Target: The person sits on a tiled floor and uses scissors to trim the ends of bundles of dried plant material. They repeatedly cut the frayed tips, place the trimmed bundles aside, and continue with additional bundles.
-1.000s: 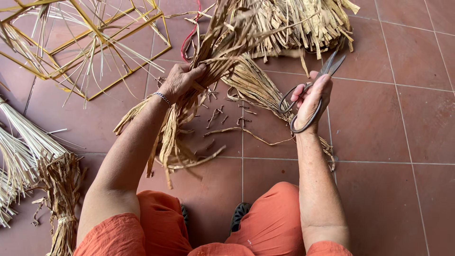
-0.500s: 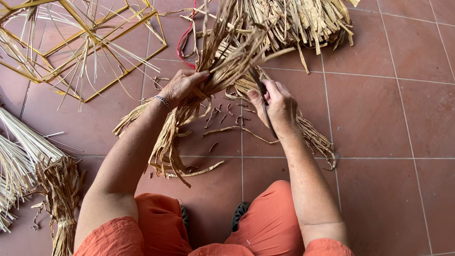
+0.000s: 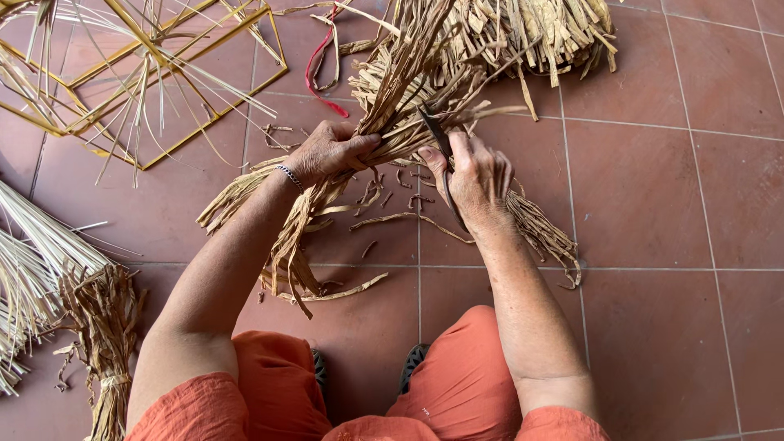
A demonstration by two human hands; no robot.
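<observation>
The red tiled floor (image 3: 653, 204) spreads under everything I have out. A big heap of dried straw (image 3: 523, 33) lies ahead of me, and a yellow stick frame (image 3: 155, 90) sits at the far left. At my near left lies a tied straw bundle (image 3: 102, 327). My left hand (image 3: 331, 151) is clenched around a sheaf of dried leaves (image 3: 384, 114), which trails down across the tiles. My right hand (image 3: 474, 175) grips dark scissors (image 3: 437, 139), blades up against the sheaf. Small clippings (image 3: 392, 192) litter the floor between my hands.
</observation>
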